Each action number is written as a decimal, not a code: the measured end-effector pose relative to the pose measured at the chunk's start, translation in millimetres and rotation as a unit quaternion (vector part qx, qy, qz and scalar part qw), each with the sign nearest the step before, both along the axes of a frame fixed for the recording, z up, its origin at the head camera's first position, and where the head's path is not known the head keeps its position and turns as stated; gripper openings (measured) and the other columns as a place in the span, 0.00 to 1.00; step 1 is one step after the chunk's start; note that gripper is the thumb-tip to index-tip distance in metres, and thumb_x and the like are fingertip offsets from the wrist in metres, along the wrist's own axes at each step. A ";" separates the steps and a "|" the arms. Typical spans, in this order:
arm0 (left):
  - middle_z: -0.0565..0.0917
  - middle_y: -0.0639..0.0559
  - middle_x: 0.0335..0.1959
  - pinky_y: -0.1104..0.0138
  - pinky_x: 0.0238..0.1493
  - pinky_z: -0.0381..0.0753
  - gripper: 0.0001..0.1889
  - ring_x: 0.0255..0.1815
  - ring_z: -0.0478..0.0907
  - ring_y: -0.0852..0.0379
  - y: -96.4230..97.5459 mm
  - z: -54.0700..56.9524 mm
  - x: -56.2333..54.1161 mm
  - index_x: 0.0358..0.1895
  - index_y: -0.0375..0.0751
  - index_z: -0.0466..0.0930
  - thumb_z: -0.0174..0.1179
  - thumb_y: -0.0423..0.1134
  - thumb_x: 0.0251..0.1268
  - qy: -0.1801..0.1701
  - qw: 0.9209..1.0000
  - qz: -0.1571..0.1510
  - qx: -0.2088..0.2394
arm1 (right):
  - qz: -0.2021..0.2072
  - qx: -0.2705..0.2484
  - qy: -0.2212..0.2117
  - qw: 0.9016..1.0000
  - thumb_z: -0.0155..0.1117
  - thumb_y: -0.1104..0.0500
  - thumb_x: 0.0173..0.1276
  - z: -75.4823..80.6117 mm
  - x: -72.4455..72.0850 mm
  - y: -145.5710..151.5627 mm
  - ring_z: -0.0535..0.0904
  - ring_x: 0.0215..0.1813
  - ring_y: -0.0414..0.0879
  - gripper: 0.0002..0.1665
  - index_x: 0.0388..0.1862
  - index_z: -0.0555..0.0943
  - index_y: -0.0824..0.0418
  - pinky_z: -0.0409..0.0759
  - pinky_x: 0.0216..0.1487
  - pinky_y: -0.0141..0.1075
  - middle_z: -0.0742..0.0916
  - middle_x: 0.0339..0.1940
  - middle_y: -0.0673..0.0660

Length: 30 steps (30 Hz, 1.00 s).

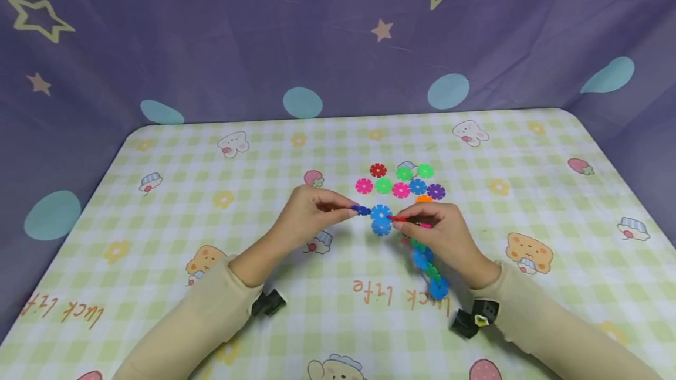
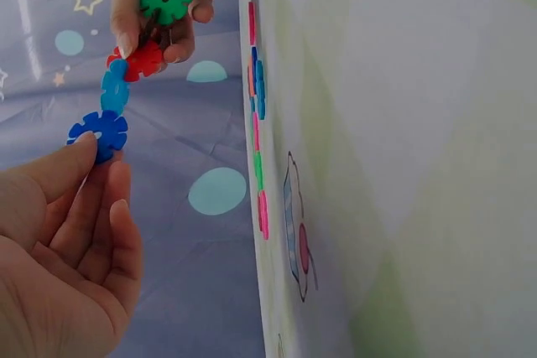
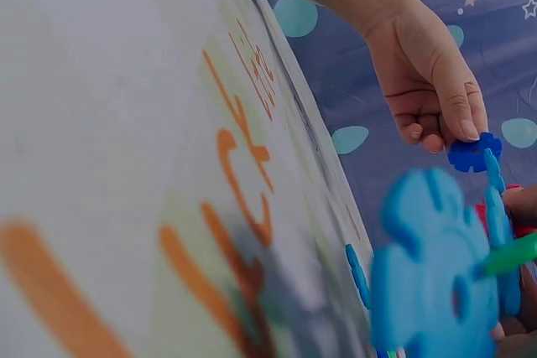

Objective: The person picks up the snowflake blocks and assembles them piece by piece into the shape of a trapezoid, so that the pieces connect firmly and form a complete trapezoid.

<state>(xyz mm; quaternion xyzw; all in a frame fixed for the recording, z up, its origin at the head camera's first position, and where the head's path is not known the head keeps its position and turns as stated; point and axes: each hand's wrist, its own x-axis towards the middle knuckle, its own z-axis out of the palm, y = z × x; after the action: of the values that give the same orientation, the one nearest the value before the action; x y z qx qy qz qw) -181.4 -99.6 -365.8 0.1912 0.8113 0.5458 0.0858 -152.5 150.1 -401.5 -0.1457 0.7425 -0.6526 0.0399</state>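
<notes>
My left hand (image 1: 306, 213) pinches a dark blue notched plastic disc (image 2: 99, 136) between thumb and fingers. A light blue disc (image 2: 115, 90) joins it to a red disc (image 2: 138, 60), which my right hand (image 1: 440, 233) pinches. From the right hand a chain of interlocked discs hangs toward the person, with green and blue pieces (image 1: 422, 258) and a blue disc (image 1: 438, 288) at its end. That end looms large as a light blue disc (image 3: 432, 274) in the right wrist view. The right fingers hide part of the chain.
Several loose discs lie on the checked tablecloth (image 1: 158, 221) beyond the hands, among them a red disc (image 1: 378, 170), a purple disc (image 1: 436, 192) and an orange disc (image 1: 424, 199). A purple patterned curtain (image 1: 338, 40) stands behind the table.
</notes>
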 end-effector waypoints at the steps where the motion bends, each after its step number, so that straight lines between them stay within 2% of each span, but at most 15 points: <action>1: 0.87 0.49 0.31 0.69 0.28 0.79 0.05 0.29 0.82 0.46 0.2 -0.2 0.0 0.34 0.38 0.88 0.68 0.33 0.55 -0.001 1.000 -0.003 0.001 | 0.003 -0.002 0.000 1.000 0.66 0.68 0.61 0.0 0.1 0.1 0.83 0.26 0.53 0.06 0.36 0.84 0.70 0.82 0.31 0.39 0.87 0.33 0.54; 5: 0.87 0.51 0.31 0.69 0.29 0.79 0.05 0.29 0.82 0.51 0.6 -1.1 1.0 0.35 0.39 0.88 0.67 0.34 0.56 -0.003 1.000 -0.015 -0.011 | 0.011 -0.009 -0.009 1.000 0.65 0.69 0.61 0.1 0.9 -0.2 0.83 0.26 0.54 0.06 0.36 0.83 0.71 0.82 0.32 0.39 0.87 0.32 0.53; 10: 0.87 0.52 0.31 0.68 0.29 0.78 0.04 0.28 0.80 0.58 1.4 -0.8 2.0 0.34 0.41 0.88 0.67 0.35 0.56 0.000 1.000 -0.014 -0.024 | 0.019 -0.021 -0.019 0.999 0.66 0.68 0.61 0.2 1.1 -1.6 0.83 0.27 0.56 0.07 0.36 0.84 0.72 0.82 0.32 0.41 0.88 0.32 0.56; 16: 0.87 0.50 0.31 0.68 0.32 0.80 0.04 0.30 0.83 0.56 1.8 -1.3 2.5 0.33 0.38 0.88 0.68 0.34 0.55 -0.005 1.000 -0.022 -0.012 | 0.038 -0.043 -0.026 0.998 0.67 0.67 0.60 -1.2 0.6 -1.3 0.83 0.28 0.57 0.07 0.35 0.84 0.72 0.83 0.33 0.42 0.88 0.33 0.58; 23: 0.87 0.50 0.30 0.67 0.33 0.82 0.03 0.29 0.83 0.58 3.5 -0.7 3.5 0.31 0.38 0.88 0.68 0.33 0.55 -0.002 0.999 -0.030 -0.015 | 0.045 -0.076 -0.036 0.995 0.67 0.68 0.60 -3.9 1.7 -1.5 0.84 0.31 0.53 0.07 0.34 0.82 0.74 0.83 0.35 0.41 0.88 0.32 0.58; 30: 0.87 0.49 0.29 0.68 0.31 0.81 0.02 0.30 0.84 0.49 4.6 -3.3 3.6 0.30 0.37 0.87 0.68 0.32 0.55 -0.010 0.999 -0.042 -0.018 | 0.042 -0.066 -0.047 0.996 0.67 0.67 0.60 -5.8 2.2 -3.1 0.82 0.31 0.51 0.07 0.33 0.82 0.73 0.82 0.35 0.36 0.88 0.30 0.56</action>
<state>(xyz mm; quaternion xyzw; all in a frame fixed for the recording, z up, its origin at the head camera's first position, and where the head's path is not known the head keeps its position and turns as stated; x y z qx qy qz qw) -177.8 -95.0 -369.1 0.2186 0.8110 0.5291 0.1203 -150.3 147.1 -407.3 -0.1477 0.6886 -0.7039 0.0925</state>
